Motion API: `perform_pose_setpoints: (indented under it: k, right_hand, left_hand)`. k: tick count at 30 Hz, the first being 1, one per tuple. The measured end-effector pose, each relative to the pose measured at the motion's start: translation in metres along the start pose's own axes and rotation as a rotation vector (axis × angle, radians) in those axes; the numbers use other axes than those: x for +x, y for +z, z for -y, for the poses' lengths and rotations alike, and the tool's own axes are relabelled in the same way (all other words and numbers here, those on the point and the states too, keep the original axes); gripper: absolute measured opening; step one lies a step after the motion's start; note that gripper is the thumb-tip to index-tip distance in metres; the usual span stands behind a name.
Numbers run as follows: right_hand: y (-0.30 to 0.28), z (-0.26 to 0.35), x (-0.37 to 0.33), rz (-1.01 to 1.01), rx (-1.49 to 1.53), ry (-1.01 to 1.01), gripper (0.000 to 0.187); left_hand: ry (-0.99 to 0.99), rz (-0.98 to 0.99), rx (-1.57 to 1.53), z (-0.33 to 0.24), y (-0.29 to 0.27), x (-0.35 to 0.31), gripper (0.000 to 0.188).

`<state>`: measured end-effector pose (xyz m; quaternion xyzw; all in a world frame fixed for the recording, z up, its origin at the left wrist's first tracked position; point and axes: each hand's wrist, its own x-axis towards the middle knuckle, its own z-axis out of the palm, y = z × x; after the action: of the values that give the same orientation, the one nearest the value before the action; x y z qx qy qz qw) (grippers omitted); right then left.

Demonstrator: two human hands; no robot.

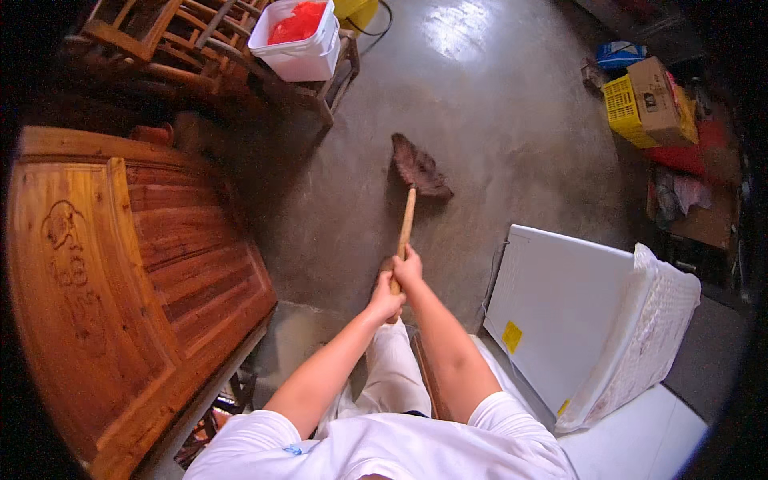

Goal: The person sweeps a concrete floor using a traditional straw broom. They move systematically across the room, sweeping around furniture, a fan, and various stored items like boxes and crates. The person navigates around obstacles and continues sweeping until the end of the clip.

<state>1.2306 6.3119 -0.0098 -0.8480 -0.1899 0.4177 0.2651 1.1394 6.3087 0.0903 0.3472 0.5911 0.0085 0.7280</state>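
I hold a broom with both hands in front of me. Its wooden handle (406, 224) runs up from my hands to a dark brown bristle head (418, 167) that rests on the grey concrete floor (496, 120). My right hand (409, 267) grips the handle higher up. My left hand (386, 300) is closed around the handle's lower end, just below the right. Both forearms come in from the lower edge, over my white shirt and light trousers.
A carved wooden bench (120, 272) fills the left side. A white chest-like appliance (560, 308) with a white padded bundle (640, 336) stands at right. Wooden chairs (168, 40) and a white tub (300, 40) with red contents stand at the back; boxes and a yellow crate (628, 112) sit at far right.
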Motion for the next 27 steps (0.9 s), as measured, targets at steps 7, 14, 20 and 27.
perform_pose_setpoints:
  k: [7,14,20,27]
  right_hand:
    - [0.003,0.042,-0.083,0.275,0.124,0.077,0.054]
    - [-0.054,0.088,-0.019,0.096,0.247,-0.079,0.053]
    - [-0.125,0.151,0.181,-0.04,0.183,-0.149,0.057]
    - [-0.134,0.222,0.302,0.141,0.28,0.035,0.041]
  left_hand:
    - [0.036,-0.223,0.247,0.023,-0.023,-0.057,0.067]
    - [0.261,-0.142,0.165,-0.077,0.014,-0.044,0.065]
    - [-0.044,0.204,-0.372,-0.244,0.059,0.086,0.066]
    - [-0.092,0.218,-0.475,-0.32,0.062,0.208,0.073]
